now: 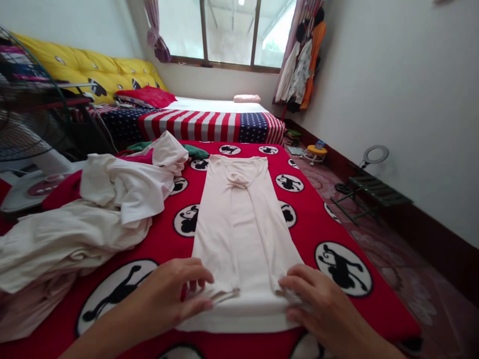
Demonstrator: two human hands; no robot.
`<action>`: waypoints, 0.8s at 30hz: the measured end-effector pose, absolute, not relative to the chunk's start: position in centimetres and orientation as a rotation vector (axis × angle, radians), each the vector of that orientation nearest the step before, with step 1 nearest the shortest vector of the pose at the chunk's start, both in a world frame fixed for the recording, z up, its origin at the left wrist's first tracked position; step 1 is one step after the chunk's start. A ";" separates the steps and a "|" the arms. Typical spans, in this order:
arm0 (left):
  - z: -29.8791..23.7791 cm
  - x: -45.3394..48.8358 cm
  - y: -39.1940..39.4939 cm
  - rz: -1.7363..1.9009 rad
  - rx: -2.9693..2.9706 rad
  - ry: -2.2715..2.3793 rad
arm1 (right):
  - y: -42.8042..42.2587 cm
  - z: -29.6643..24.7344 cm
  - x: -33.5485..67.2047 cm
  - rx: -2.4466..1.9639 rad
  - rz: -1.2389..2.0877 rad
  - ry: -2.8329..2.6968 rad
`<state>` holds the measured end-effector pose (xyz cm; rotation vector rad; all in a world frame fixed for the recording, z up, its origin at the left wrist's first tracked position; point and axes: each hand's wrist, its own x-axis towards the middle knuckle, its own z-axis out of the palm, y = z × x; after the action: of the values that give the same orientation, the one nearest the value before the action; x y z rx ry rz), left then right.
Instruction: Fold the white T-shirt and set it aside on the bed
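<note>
Both hands bend over the near end of a cream garment (249, 234), the left hand (177, 286) at its left side and the right hand (324, 299) at its right. Fingers and thumbs are partly curled at the fabric; whether either pinch is fully closed cannot be told. The garment lies flat on a red cover (310, 224) with black-and-white medallions, its long axis running near to far, almost straight away from the person. Its wide, straight edge faces near; two narrow folded strips run lengthwise along it, their ends lying between the hands. It tapers toward the far end, where the cloth bunches into a small gather. Left of it sits a heap of crumpled clothes (123, 184). Beyond stands a bed (209, 124) draped with stars and stripes.
</note>
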<state>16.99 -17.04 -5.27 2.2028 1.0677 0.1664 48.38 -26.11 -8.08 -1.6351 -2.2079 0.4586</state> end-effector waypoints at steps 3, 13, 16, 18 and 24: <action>-5.7 16.3 -19.2 0.143 2.214 1.177 | -26.2 -9.0 48.2 -1.597 0.384 -2.192; -8.0 12.9 -18.0 0.415 2.376 1.162 | -24.9 -8.9 52.6 -1.548 0.218 -2.135; -8.5 12.3 -16.7 0.337 2.519 1.082 | -24.5 -9.3 54.6 -1.592 0.221 -2.209; -8.7 12.6 -16.2 0.253 2.561 0.998 | -24.4 -9.5 54.8 -1.583 0.274 -2.261; -8.6 14.7 -16.1 0.141 2.575 0.738 | -24.2 -9.5 53.0 -1.503 0.278 -2.373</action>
<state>14.74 -16.08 -8.58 2.5745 0.7383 0.1412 53.01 -24.21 -9.55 -1.5026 -2.3733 0.2776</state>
